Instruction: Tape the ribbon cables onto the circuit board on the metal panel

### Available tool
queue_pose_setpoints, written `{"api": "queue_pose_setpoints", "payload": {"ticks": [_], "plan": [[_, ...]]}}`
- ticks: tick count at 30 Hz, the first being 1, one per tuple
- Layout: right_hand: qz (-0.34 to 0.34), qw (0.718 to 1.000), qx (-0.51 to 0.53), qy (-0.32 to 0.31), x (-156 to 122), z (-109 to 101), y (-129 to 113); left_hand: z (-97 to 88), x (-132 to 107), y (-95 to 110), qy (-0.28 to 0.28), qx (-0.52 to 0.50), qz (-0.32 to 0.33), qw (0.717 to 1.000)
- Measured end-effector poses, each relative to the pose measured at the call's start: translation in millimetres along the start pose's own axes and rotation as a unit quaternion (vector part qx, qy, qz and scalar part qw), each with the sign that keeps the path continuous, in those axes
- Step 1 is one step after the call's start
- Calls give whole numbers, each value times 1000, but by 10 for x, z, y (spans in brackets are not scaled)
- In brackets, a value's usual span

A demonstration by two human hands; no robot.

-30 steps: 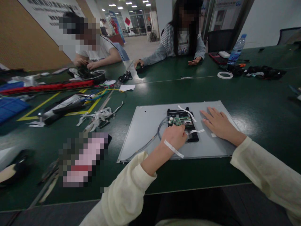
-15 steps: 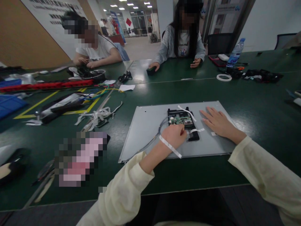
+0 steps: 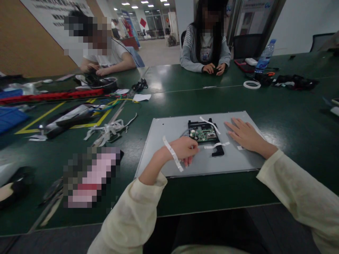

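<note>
A grey metal panel (image 3: 164, 130) lies flat on the green table. At its middle sits a small green circuit board (image 3: 202, 134) on a black bracket (image 3: 217, 151), with white tape strips (image 3: 217, 144) across it. My left hand (image 3: 184, 150) is just left of the board, turned on its side with the fingers curled and pinched; what they hold is hidden. A white tape strip (image 3: 172, 157) sticks to that wrist. My right hand (image 3: 245, 135) lies open and flat on the panel, right of the board.
A heap of white strips and cables (image 3: 111, 128) lies left of the panel, and a blurred pink object (image 3: 90, 176) at the near left. Farther back are a tape roll (image 3: 251, 84) and a water bottle (image 3: 265, 56). Two people work across the table.
My left hand has pulled back from the board to the left and rolled onto its side. The grey cable toward the panel's near-left corner no longer shows. My right hand has stayed put.
</note>
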State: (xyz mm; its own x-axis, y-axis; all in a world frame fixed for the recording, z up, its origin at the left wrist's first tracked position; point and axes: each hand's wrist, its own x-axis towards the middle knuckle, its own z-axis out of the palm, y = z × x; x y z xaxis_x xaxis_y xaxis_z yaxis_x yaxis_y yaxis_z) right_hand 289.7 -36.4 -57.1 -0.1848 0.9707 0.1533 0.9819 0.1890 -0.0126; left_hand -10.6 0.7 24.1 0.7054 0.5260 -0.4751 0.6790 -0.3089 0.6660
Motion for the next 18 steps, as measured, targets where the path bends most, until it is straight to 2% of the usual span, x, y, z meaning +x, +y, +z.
{"api": "queue_pose_setpoints", "payload": {"ticks": [7,10,12,15,18], "plan": [[-8,1000,13,-12,-4,25,63,-261,-109,-201,-51,-87,-63,993],[-10,1000,19,-5,-10,17,57,-342,-123,-279,-33,-112,-66,991],[-11,1000,24,-5,-9,17,57,-377,-105,-330,18,-122,-53,991],[-8,999,40,9,0,-8,46,-408,-49,-388,140,-111,-41,983],[-23,993,77,90,3,-143,-62,-413,3,-412,262,-89,-46,960]]}}
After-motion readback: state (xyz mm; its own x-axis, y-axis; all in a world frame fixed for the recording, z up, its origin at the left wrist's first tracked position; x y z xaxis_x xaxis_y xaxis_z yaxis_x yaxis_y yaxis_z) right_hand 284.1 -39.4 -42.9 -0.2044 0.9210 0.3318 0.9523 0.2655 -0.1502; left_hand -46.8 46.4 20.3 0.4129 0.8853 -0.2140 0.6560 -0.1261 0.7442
